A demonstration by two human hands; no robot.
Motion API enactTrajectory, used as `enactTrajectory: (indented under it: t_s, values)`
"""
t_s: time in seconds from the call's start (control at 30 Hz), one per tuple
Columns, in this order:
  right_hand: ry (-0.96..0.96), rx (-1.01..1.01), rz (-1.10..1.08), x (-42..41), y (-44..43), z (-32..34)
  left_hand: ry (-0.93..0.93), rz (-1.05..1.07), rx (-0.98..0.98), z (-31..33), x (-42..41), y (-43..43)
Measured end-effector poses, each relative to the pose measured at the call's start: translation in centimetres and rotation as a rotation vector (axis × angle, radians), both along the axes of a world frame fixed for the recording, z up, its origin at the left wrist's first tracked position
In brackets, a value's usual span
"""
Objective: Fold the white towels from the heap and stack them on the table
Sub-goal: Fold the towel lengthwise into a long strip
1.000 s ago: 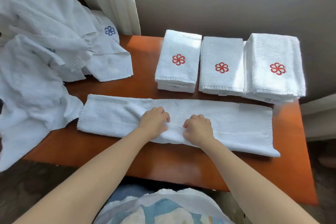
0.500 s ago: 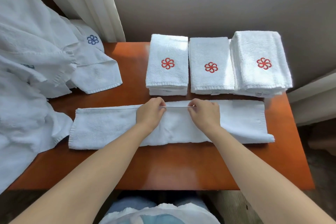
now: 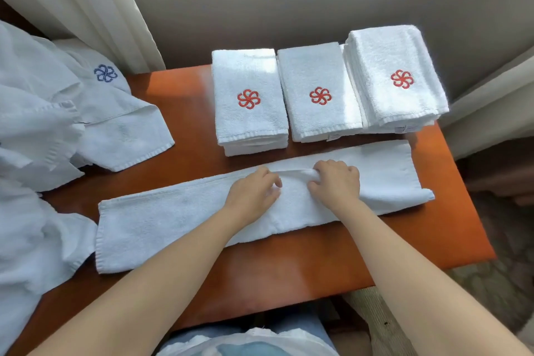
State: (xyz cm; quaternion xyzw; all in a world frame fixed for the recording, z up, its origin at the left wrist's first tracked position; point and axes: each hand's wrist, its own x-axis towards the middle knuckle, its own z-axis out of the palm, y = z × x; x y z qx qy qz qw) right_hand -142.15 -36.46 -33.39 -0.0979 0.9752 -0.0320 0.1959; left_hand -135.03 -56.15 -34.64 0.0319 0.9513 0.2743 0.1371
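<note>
Red pinwheel emblems (image 3: 248,99) on three folded towel stacks (image 3: 315,121)

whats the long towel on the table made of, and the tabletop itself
The long towel looks like white cotton terry, matte: a fuzzy nap and a stitched hem along one end show. The fibre itself is a guess. The tabletop looks like reddish-orange wood or wood-look laminate, smooth and semi-gloss: it shows soft reflections, and the grain is too faint to tell which.
</note>
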Motion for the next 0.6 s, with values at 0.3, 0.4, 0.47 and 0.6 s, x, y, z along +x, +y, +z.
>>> enactTrajectory:
  t_s: [0.3, 0.4, 0.47, 0.6]
  values:
    - [-0.202, -0.066, -0.127, 3.6, 0.9, 1.0, -0.089, -0.19, -0.048, -0.6, 0.3, -0.2]
    - [-0.251, -0.132, -0.159, 4.7, 1.5, 1.5, -0.098, -0.212, -0.074, -0.3, 0.5, 0.6]
    - [-0.276, -0.191, -0.153, 4.9, 2.1, 2.0, -0.101, -0.234, -0.085, 0.0, 0.3, 1.7]
    - [-0.132, -0.303, -0.226, 5.2, 5.3, 2.6, -0.068, -0.219, -0.007, 1.0, -0.4, 4.9]
